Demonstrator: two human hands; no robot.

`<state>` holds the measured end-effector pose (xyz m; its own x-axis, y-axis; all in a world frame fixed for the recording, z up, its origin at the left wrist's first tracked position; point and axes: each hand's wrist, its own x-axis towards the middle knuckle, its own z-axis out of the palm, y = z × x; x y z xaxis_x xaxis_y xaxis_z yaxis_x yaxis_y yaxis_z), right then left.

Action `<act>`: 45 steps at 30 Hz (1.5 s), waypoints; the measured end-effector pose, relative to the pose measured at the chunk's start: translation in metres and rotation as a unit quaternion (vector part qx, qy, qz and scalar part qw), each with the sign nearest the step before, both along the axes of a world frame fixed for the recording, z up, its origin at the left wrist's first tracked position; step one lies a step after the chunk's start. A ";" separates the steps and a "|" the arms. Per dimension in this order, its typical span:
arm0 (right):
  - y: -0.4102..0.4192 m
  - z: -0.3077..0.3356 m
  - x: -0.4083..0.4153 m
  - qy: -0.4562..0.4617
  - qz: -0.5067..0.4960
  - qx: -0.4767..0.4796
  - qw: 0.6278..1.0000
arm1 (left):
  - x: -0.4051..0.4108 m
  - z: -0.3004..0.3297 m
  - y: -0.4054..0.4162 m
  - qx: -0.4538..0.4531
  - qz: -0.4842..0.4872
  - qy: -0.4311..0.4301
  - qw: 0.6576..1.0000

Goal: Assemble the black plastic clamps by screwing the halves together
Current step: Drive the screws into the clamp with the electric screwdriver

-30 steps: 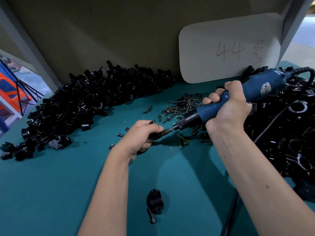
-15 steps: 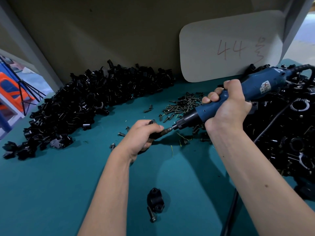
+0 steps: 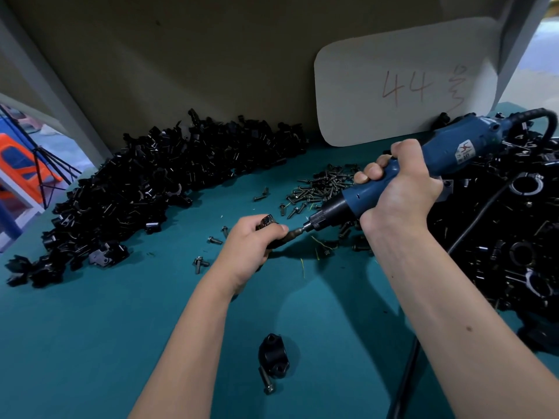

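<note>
Two hands work over our worktop (image 3: 90,343): our left hand (image 3: 251,246) grips a clamp (image 3: 267,222) mid-worktop, our right hand (image 3: 399,192) wraps the electric screwdriver (image 3: 393,179). We should keep the bit square to the screw and hold the clamp firmly.

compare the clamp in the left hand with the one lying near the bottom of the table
The held clamp is gripped in the left hand, mostly hidden by fingers; the loose clamp lies untouched on the green table, fully visible. The electric screwdriver in the right hand has its bit at the held clamp; the loose clamp only has a screw lying against it. Both are black plastic.
</note>
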<state>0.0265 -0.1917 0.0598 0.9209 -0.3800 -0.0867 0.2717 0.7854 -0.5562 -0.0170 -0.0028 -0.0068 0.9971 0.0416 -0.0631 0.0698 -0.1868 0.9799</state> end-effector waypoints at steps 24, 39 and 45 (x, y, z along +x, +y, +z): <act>-0.011 0.016 -0.008 -0.167 0.143 -0.075 0.973 | -0.007 0.005 0.000 -0.027 -0.051 -0.019 0.998; -0.003 0.019 -0.014 -0.129 0.064 -0.081 0.986 | 0.001 0.005 0.001 -0.032 -0.043 0.018 0.998; -0.015 0.021 -0.013 -0.164 0.148 -0.059 0.974 | 0.001 0.005 0.014 -0.137 -0.039 0.019 0.990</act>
